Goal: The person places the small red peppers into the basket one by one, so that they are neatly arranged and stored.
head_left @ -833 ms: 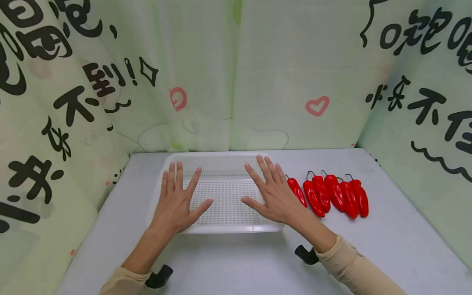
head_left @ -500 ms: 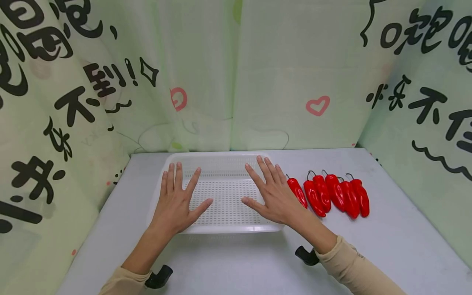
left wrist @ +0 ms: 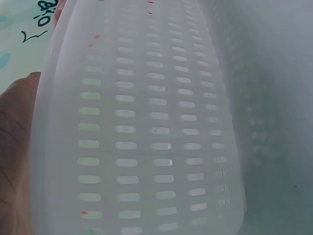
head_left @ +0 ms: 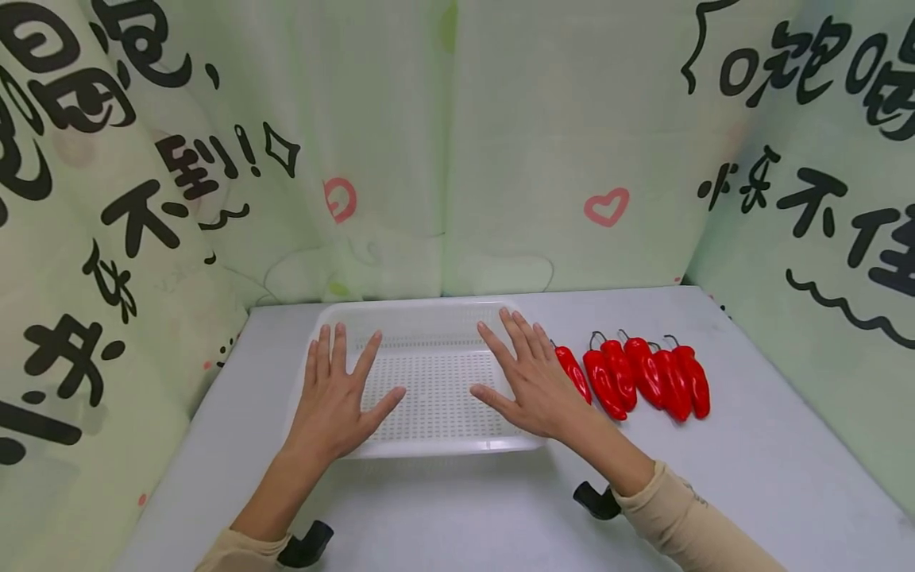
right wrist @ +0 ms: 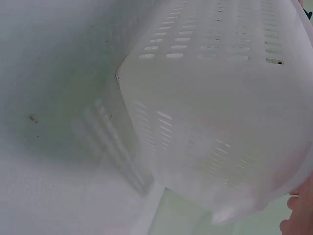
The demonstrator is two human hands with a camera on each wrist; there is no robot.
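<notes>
Across the middle of the frame, the left hand (head_left: 336,409) and the right hand (head_left: 532,389) are held with fingers straight and spread over the white perforated basket (head_left: 436,397), gripping nothing. Compared with the head pictures just before, very little has changed: the scene sits a touch further left (a small turn of the worn camera, I judge), while the hands keep their splayed pose. Nothing has been picked up, so the work seems to stand where it stood, with the red peppers (head_left: 645,372) lying outside the basket.

As for where the basket lies, it spans left of centre in the frame; the left hand overlaps its left end, the right hand its right end, and its slotted bottom shows between the two thumbs. Whether either hand touches it I cannot tell; the wrist views mostly show its outer walls. Six peppers can be made out in a loose row on the pale surface (head_left: 443,516) at centre right, the leftmost partly hidden behind the right hand.
</notes>
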